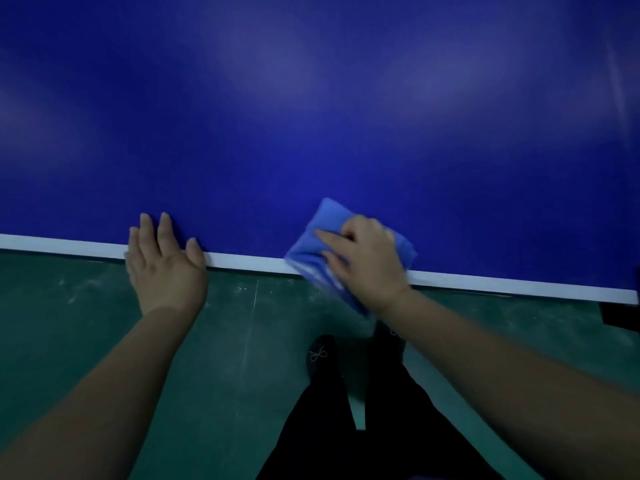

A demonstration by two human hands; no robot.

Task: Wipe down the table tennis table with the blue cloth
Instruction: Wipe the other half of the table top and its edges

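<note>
The dark blue table tennis table [311,116] fills the upper part of the view, with a white line along its near edge. A folded blue cloth [313,251] lies over that edge, partly hanging past it. My right hand [363,261] sits on top of the cloth, fingers curled round its folds and pressing it onto the table. My left hand [162,258] rests flat on the near edge further left, fingers straight and spread, holding nothing.
Below the table edge is a green floor [86,323] with pale scuff marks. My dark trousers and shoes [322,355] stand close to the table. A dark object [623,317] shows at the right margin under the edge.
</note>
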